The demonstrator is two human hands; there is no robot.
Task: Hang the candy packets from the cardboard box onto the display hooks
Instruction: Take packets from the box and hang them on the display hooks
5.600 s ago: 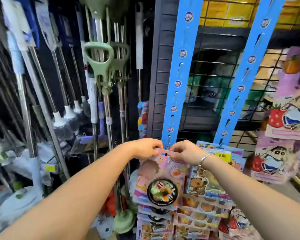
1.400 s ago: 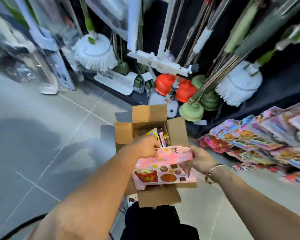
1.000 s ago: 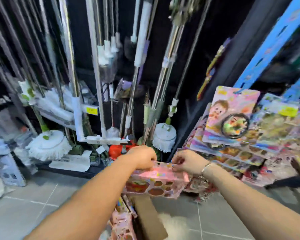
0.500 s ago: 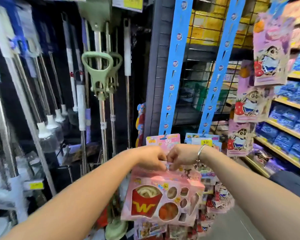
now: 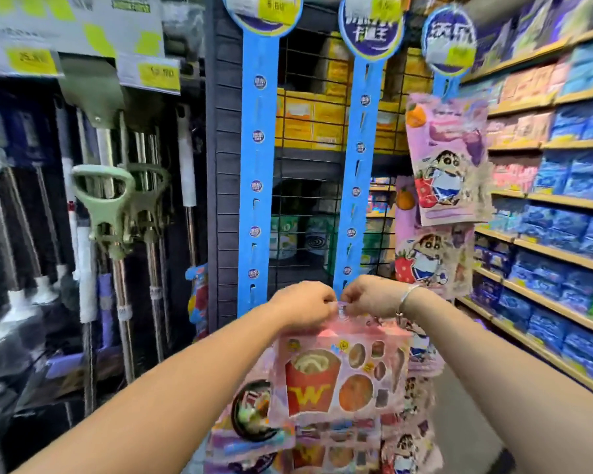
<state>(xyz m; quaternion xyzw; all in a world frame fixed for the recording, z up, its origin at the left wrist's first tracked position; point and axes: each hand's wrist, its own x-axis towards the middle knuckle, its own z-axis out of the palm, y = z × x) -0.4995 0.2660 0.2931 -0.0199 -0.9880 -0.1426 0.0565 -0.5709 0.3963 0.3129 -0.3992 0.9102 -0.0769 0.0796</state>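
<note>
Head view: the left hand [image 5: 303, 302] and right hand [image 5: 368, 295] both pinch the top edge of a pink candy packet with a red fries picture [image 5: 339, 374], held against the middle blue plastic hook strip [image 5: 358, 172], above other hung packets.

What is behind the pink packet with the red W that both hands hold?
Behind the pink packet hang more: a bowl-picture packet lower left, another W packet below. The hook is hidden.
</note>
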